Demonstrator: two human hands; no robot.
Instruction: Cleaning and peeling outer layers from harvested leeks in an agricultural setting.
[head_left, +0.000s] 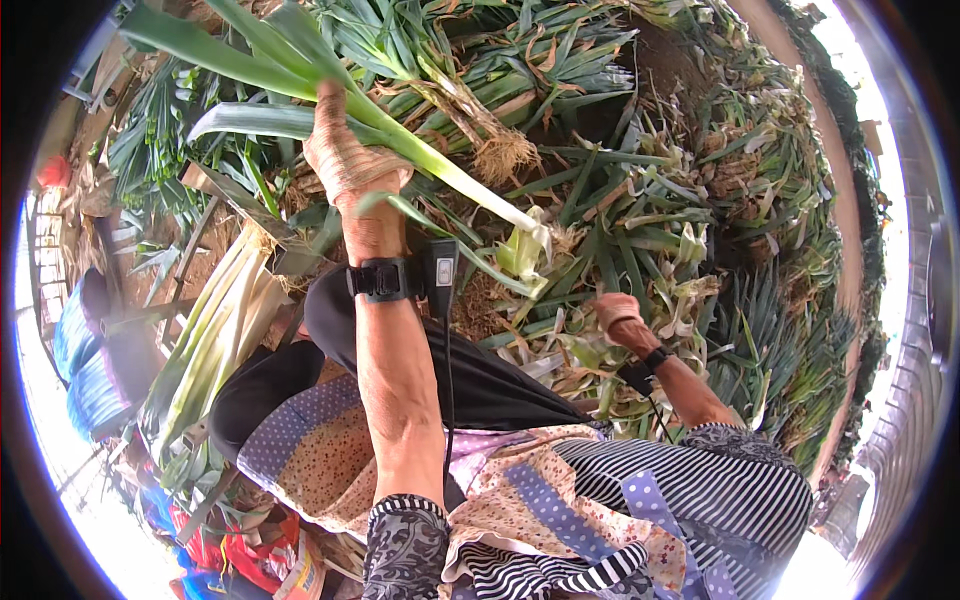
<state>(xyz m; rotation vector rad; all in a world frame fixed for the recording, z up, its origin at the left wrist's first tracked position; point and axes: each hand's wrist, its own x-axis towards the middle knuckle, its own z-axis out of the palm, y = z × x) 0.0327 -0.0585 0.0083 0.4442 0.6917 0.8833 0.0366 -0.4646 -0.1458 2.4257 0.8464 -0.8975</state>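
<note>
My left hand (352, 160) is closed around a leek (468, 188), its thumb up along the green leaves. The leaves fan out toward the upper left, and the pale stem slants down to the right. A loosened outer leaf (522, 250) hangs at the root end, and a thin green strip trails below the stem. Lower and to the right, my right hand (618, 314) is curled in, apart from the leek and over a heap of leaf trimmings (690, 300). Its fingers are partly hidden; whatever they hold, if anything, I cannot make out.
Uncleaned leeks with dry roots (505, 155) lie beyond my hands. At the left, a bundle of pale-stemmed leeks (215, 320) leans beside my knee. Rows of more leeks (790, 330) stretch along the right. Red plastic bags (250, 555) lie at the lower left.
</note>
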